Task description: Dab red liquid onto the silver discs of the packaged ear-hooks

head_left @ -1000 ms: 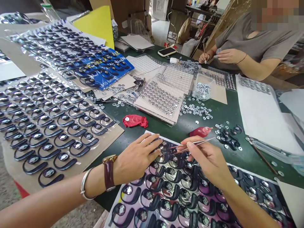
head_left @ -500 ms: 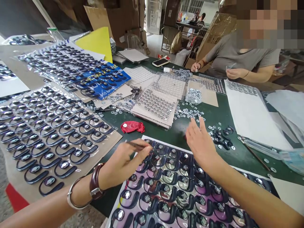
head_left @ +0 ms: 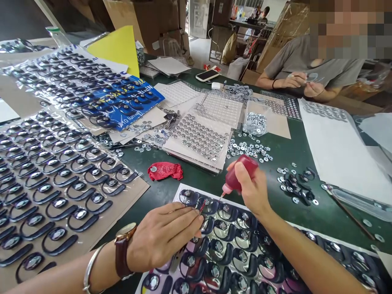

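My right hand is closed round a red squeeze bottle, tilted nozzle down. The fine tip hovers by the top row of a plastic-covered sheet bearing rows of dark curved pieces with shiny round gems. My left hand lies palm down across that sheet's upper left, its fingers pressed together. A thin reddish pointed tool shows at its fingertips; the rest is hidden. A crumpled red cloth lies beyond this hand, a small metal disc on it.
Similar filled sheets cover the left side. Stacked gem cards, loose metal discs, dark pieces and a thin brown stick lie on the green table. Another person's hands hold something clear across the table.
My right hand, empty-looking before, now grips the red bottle over the sheet. My left hand has turned palm down and covers most of its thin tool. The other person's hands came together.
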Demonstrator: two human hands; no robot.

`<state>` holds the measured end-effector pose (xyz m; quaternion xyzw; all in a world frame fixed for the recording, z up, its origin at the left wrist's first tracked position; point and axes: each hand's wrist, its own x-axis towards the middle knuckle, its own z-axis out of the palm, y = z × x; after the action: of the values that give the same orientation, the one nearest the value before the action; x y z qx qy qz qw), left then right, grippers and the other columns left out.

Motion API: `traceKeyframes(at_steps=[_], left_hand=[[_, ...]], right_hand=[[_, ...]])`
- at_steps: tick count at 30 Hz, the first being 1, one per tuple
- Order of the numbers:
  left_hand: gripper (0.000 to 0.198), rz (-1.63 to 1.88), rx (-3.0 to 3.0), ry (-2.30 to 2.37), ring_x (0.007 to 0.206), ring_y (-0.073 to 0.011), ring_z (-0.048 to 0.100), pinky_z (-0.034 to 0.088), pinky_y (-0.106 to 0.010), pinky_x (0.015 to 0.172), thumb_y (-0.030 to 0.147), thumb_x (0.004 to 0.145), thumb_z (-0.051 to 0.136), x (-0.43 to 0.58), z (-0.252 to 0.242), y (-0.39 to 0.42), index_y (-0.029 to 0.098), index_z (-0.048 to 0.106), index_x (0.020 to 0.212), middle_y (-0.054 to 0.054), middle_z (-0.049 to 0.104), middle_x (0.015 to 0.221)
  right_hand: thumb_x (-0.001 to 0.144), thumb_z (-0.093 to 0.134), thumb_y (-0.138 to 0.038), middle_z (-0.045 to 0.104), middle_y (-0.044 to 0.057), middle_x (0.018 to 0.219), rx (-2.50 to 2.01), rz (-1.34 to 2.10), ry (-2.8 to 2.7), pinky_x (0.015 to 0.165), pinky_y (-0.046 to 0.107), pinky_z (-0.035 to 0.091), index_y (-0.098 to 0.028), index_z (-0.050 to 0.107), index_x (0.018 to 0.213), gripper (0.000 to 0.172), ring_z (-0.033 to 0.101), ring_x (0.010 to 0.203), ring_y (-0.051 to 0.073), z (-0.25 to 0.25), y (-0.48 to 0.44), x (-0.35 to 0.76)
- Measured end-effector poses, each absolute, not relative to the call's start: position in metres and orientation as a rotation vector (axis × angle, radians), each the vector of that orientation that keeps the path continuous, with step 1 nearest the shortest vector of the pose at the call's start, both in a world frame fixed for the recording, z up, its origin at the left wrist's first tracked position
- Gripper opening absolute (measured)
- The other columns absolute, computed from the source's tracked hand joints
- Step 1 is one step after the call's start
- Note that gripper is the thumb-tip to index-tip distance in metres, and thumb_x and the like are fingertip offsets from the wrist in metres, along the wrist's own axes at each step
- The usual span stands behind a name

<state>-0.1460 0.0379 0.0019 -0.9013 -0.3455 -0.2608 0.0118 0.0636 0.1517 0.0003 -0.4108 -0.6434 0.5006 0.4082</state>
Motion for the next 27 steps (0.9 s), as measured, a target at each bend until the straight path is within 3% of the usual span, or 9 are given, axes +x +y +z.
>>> traceKeyframes(at_steps=[4,10,19,27], left_hand=[[0.028,-0.798,-2.8,-1.026,0.088,-0.016,0.069,0.058,-0.029,0.08,0.015,0.097,0.038,-0.141,0.006,0.045,0.008,0.065,0.101,-0.008,0.072,0.097],[0.031,-0.774,-2.809,-0.988,0.085,-0.0175,0.069,0.058,-0.03,0.079,0.012,0.095,0.035,-0.135,0.003,0.047,0.006,0.066,0.097,-0.01,0.072,0.094],[0.026,-0.671,-2.682,-0.962,0.094,-0.021,0.066,0.054,-0.031,0.088,0.017,0.085,0.057,-0.128,-0.012,0.029,0.004,0.065,0.106,-0.011,0.069,0.1],[0.025,-0.677,-2.687,-0.97,0.095,-0.0209,0.065,0.053,-0.032,0.088,0.016,0.085,0.057,-0.128,-0.013,0.03,0.004,0.065,0.106,-0.011,0.069,0.099]], right_hand=[[0.082,0.062,-0.04,0.063,-0.001,0.054,-1.038,1.497,-1.479,0.042,0.023,0.047,-0.017,0.06,0.08,0.023,0.062,0.048,0.014,-0.018,0.148,0.054],[0.08,0.065,-0.032,0.066,-0.001,0.055,-1.025,1.281,-1.621,0.049,0.024,0.052,-0.018,0.062,0.082,0.014,0.064,0.048,0.014,-0.029,0.143,0.055],[0.078,0.066,-0.033,0.07,-0.002,0.058,-0.983,1.067,-1.887,0.055,0.026,0.054,-0.019,0.062,0.085,0.016,0.065,0.05,0.014,-0.034,0.138,0.057],[0.08,0.064,-0.034,0.068,-0.004,0.057,-0.955,1.009,-1.931,0.058,0.025,0.052,-0.02,0.061,0.083,0.015,0.064,0.051,0.012,-0.032,0.14,0.056]])
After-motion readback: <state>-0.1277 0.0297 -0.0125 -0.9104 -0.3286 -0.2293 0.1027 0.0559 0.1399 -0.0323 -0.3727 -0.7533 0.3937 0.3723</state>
